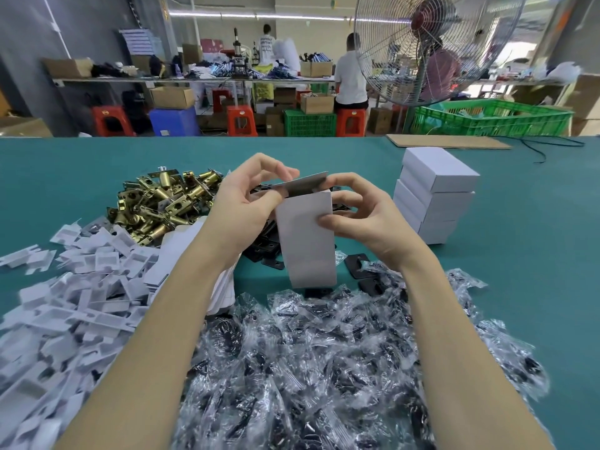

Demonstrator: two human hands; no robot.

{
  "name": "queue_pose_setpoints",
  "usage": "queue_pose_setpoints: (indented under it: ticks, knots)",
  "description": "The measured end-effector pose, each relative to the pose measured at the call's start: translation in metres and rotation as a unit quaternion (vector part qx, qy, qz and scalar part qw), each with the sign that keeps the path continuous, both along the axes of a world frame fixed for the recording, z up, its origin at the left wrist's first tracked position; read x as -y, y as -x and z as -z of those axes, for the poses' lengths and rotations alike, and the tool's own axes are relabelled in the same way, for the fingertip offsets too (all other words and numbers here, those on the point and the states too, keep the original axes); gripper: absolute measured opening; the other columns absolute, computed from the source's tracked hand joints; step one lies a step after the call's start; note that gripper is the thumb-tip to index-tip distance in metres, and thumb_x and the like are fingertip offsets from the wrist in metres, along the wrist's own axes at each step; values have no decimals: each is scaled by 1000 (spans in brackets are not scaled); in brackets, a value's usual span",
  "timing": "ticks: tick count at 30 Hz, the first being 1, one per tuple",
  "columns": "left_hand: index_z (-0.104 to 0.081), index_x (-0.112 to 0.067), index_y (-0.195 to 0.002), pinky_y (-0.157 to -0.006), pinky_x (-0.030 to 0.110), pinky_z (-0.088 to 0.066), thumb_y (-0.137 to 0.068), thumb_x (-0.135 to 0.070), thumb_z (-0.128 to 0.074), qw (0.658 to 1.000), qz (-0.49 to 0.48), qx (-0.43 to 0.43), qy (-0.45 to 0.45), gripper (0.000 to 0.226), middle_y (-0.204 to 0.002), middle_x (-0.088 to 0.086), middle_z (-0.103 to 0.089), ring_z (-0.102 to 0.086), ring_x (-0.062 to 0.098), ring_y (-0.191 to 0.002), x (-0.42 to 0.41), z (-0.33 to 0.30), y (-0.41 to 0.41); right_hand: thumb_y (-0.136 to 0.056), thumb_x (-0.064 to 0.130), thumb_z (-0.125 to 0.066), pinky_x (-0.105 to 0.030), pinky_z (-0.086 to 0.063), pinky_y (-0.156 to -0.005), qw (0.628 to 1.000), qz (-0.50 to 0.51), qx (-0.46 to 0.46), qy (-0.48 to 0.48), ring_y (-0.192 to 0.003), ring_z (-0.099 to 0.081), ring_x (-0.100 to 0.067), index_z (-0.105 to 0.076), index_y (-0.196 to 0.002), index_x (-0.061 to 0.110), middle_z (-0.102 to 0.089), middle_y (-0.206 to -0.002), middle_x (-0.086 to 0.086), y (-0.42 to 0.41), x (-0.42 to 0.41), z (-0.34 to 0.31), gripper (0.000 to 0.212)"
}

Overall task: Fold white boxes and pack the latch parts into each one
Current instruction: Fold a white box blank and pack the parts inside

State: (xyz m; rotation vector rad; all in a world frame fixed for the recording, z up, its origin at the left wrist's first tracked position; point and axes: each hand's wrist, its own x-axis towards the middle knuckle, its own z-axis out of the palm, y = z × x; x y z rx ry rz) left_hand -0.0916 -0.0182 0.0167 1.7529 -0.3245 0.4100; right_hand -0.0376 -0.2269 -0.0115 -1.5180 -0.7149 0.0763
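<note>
Two hands are raised over a teal table [97, 164], and a white box [306, 238] is held upright between them, its top flap open: the left hand [242, 203] is curled at the box's upper left edge with the thumb pressed to it, while the right hand [363, 216] is wrapped round the right side, fingertips laid on the front panel. Brass latch bolts [162, 203] are heaped to the left, with white card inserts [81, 287] scattered below them. Black strike plates [357, 264] are seen lying just behind and beside the box, and clear bagged screw packs [308, 352] are spread across the near edge. Four finished white boxes [435, 193] are stacked to the right, well apart from the hands. Beyond the table, a large wire-caged fan [428, 47], green crates [487, 120], red stools [242, 120] and seated workers [350, 76] at a long bench are made out.
</note>
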Motion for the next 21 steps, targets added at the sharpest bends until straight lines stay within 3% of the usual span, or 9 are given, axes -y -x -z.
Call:
queue_pose_setpoints:
  ticks: [3,5,7,9,11,16,21]
  knots:
    - [-59,-24,-88,-87,39,-58,-98,-24,-63,1000,24,-13,6,11,-115,4,-75,-71,21,-103,1,0,2,-85,8,-79,-41,-61,-86,1000,3,-19,-22,-96,-74,-26,-68,-117,28,-76,-110,-5,0,0,2,39]
    - [-59,-23,-84,-86,47,-57,-96,-34,-67,1000,21,-12,18,18,-111,14,-75,-69,32,-98,1,1,1,-84,8,-80,-42,-61,-86,999,5,-24,-25,-97,-74,-26,-69,-118,27,-76,-111,-5,1,0,2,40]
    - [-61,-22,-90,-81,46,-56,-98,-28,-67,1000,13,-3,20,12,-105,15,-76,-68,29,-88,0,1,0,-86,8,-81,-38,-61,-83,999,5,-24,-23,-99,-74,-24,-68,-121,26,-77,-111,-6,2,1,0,42]
    - [-68,-24,-101,-75,32,-57,-99,-21,-67,999,16,-1,27,4,-102,5,-78,-70,16,-85,-1,2,-2,-88,9,-79,-31,-60,-79,999,0,-27,-26,-99,-74,-20,-69,-122,29,-77,-111,-5,4,1,-3,41]
    - [-72,-26,-111,-72,25,-57,-99,-17,-67,999,10,0,38,16,-101,0,-78,-71,12,-86,-3,3,-3,-90,11,-77,-28,-58,-78,999,-9,-26,-26,-100,-73,-18,-70,-124,31,-77,-112,-5,6,1,-7,41]
    - [-78,-20,-110,-72,23,-58,-97,-13,-68,998,-5,-3,66,18,-100,1,-79,-73,13,-92,-4,2,-4,-95,20,-72,-28,-58,-80,1000,-1,-3,-5,-107,-72,-18,-66,-135,32,-76,-115,-2,10,-1,-15,43]
    - [-77,-14,-115,-72,23,-59,-96,-11,-68,996,6,-31,89,21,-100,-1,-79,-73,8,-88,-3,2,-3,-95,25,-72,-32,-59,-84,999,38,-8,-34,-104,-73,-17,-71,-127,37,-77,-114,0,13,-3,-16,34]
